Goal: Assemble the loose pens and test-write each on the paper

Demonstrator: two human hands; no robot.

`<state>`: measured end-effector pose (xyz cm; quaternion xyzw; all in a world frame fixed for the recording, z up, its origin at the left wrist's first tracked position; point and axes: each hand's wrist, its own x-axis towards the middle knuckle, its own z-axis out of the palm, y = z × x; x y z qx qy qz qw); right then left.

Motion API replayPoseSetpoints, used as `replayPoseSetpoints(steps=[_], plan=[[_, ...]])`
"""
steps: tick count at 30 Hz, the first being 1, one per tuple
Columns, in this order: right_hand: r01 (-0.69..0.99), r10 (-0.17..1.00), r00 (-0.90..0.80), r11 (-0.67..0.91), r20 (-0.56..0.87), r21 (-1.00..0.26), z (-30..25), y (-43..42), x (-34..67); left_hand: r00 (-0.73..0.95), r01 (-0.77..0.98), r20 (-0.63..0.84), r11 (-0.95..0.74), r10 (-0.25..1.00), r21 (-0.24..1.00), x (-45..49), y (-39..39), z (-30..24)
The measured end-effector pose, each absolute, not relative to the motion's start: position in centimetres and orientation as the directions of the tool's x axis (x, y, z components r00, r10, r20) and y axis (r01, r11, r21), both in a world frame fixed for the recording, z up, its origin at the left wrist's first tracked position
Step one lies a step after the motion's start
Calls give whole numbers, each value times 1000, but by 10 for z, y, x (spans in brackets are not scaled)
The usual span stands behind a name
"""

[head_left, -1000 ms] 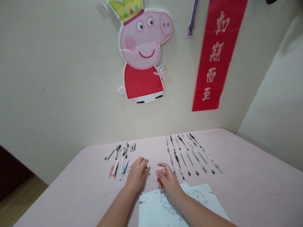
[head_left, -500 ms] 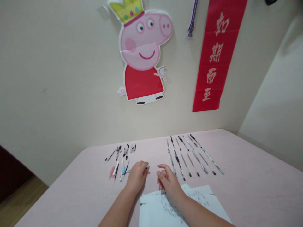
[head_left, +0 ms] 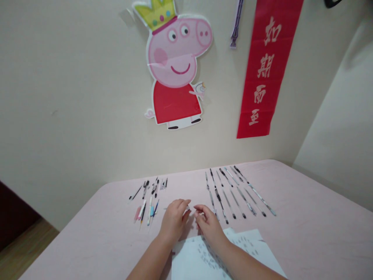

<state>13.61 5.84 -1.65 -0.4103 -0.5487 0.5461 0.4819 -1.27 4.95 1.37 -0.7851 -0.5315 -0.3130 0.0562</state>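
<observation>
My left hand [head_left: 175,218] is closed around a slim pen [head_left: 188,208]. Its pale end shows at the fingertips and a thin end sticks out on the far side of the hand; the middle is hidden by the fingers. Just to the right, my right hand [head_left: 208,223] has its fingers curled and drawn together, close to the pen's tip. Whatever it pinches, if anything, is too small to make out. Both hands are low over the pink tablecloth [head_left: 87,233], with the right wrist above white paper sheets [head_left: 186,260] bearing dark marks.
Two rows of pens [head_left: 221,206] lie slanted on the right of the table. Small groups of taken-apart pen pieces [head_left: 145,188] lie on the left, with pink, white and blue pieces [head_left: 152,210] nearer. Behind stands a wall with a pig cutout [head_left: 177,101] and a red banner [head_left: 264,77].
My left hand has moved right with the pen, bringing its tip close to the right hand. The fingers of my right hand have drawn closer together.
</observation>
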Motion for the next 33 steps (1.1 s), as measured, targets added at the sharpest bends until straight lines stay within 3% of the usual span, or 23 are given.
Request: replayPoseSetpoints(steps=[11, 20, 33], plan=[[-77, 962, -265, 47, 66, -996, -9, 61, 136, 376, 826, 614, -552, 694, 117, 0, 43, 16], [-105, 964, -259, 27, 54, -994, -11, 61, 137, 357, 824, 595, -543, 720, 161, -2, 44, 17], [36, 961, -60, 272, 270, -962, -9, 59, 142, 290, 853, 571, -478, 768, 209, -10, 46, 13]])
